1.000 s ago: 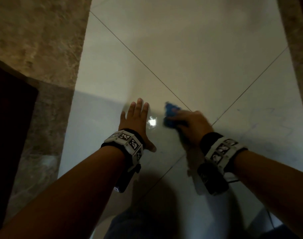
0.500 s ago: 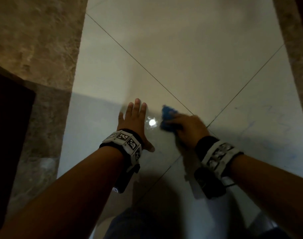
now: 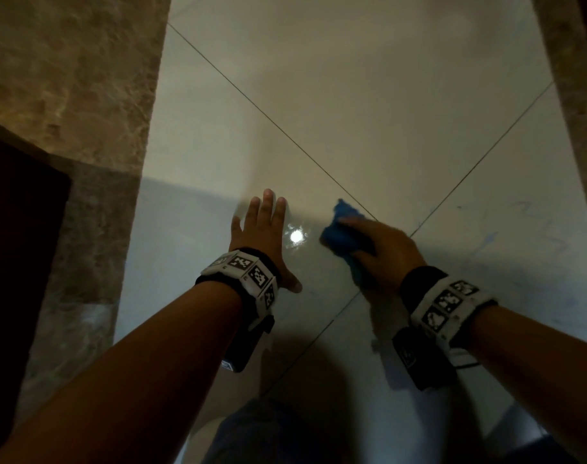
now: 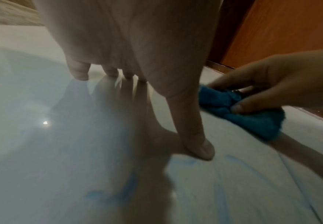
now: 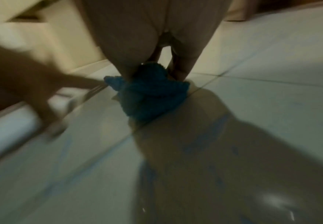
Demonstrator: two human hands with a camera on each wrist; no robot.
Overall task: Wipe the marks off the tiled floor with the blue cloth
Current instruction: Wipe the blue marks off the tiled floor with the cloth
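My right hand grips a bunched blue cloth and presses it onto the glossy pale tiled floor, close to where two grout lines cross. The cloth is pinched between thumb and fingers. My left hand lies flat on the floor just left of the cloth, fingers straight and spread, thumb out to the side. Faint blue marks streak the tile to the right of my right hand. More blue smears show near both wrists.
A brown marble border runs along the left, with a dark panel beside it. Another marble strip edges the right. An orange-brown wooden door stands beyond the cloth. My knee is at the bottom centre. A lamp reflection glints between my hands.
My right hand has slid the cloth back and forth by a small amount near the grout crossing. The left hand has stayed planted on the floor.
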